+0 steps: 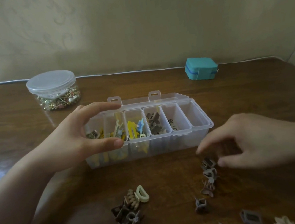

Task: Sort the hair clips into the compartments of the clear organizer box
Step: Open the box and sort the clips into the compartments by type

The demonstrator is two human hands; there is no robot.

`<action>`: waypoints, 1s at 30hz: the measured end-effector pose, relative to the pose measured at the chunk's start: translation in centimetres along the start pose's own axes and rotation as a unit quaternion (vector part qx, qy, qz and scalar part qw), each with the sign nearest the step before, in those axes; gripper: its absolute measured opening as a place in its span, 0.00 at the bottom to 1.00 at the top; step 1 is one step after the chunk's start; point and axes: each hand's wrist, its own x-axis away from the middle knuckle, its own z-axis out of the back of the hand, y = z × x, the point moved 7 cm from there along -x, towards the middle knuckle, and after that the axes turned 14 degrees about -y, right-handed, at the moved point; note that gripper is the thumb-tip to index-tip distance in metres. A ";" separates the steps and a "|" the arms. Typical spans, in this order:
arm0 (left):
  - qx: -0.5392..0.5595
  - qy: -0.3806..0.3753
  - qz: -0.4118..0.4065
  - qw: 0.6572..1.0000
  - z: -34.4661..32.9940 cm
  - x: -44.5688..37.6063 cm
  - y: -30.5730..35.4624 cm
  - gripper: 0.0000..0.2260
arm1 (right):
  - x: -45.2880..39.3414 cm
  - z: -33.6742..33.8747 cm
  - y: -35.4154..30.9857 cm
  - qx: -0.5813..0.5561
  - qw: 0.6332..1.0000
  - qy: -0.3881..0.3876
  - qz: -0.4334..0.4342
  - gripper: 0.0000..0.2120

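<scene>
The clear organizer box (167, 145) stands open mid-table, its compartments in a row. Yellow and blue clips (136, 131) fill the left ones, brown clips (154, 123) sit right of centre, and the far right compartment looks empty. My left hand (82, 133) spans the box's left end, thumb on the front rim and fingers at the back rim. My right hand (254, 143) hovers with loose fingers just above a small line of brown and beige claw clips (208, 171), holding nothing. A pile of brown clips with a cream one (130, 207) lies in front.
A round clear jar (54, 89) of gold and pearl trinkets stands at the back left. A teal case (201, 69) sits at the back right near the wall. More grey and beige clips (249, 219) lie along the near right of the wooden table (169, 174).
</scene>
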 end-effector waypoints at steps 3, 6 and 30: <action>0.004 -0.003 0.001 1.000 -0.1 0.0 -0.2 0.39 | -1.2 -0.9 -0.5 0.035 0.999 -0.031 -0.010 0.14; 0.005 0.002 -0.012 1.000 -0.1 0.0 0.1 0.36 | 0.0 0.1 -0.3 -0.005 1.000 0.006 0.009 0.10; 0.002 -0.013 -0.013 1.000 -0.3 0.0 0.2 0.36 | -0.2 -0.9 -0.9 -0.017 0.998 -0.050 0.024 0.15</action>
